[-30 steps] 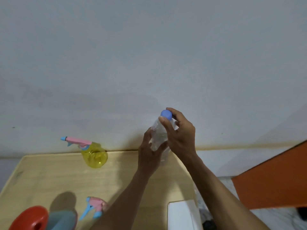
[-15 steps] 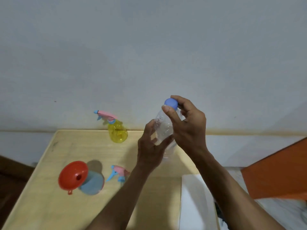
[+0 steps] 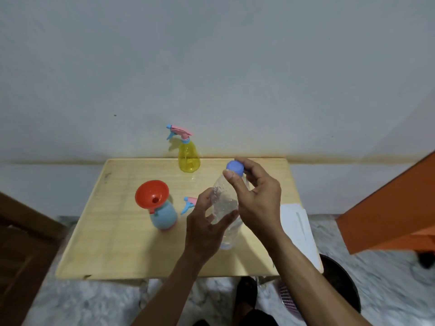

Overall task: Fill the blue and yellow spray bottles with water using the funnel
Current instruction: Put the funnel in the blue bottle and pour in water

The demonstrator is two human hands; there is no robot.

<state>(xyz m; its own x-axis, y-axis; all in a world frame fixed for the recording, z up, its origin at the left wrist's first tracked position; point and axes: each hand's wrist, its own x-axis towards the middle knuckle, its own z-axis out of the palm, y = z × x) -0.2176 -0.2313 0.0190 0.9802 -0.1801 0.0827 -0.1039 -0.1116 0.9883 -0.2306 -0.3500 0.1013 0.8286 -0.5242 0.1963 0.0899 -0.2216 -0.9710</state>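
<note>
Holding as before, left hand [image 3: 207,229] grips the water bottle [image 3: 226,208], right hand [image 3: 256,198] pinches its cap [image 3: 235,168].

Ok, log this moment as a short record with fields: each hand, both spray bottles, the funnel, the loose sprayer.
left hand: grips the clear water bottle at mid-body
right hand: pinches the bottle's blue cap, still on the neck
blue spray bottle: upright on the wooden table, sprayer off
red funnel: seated in the blue bottle's neck
loose spray head: lying on the table beside the blue bottle
yellow spray bottle: upright at the far edge, sprayer on
</note>
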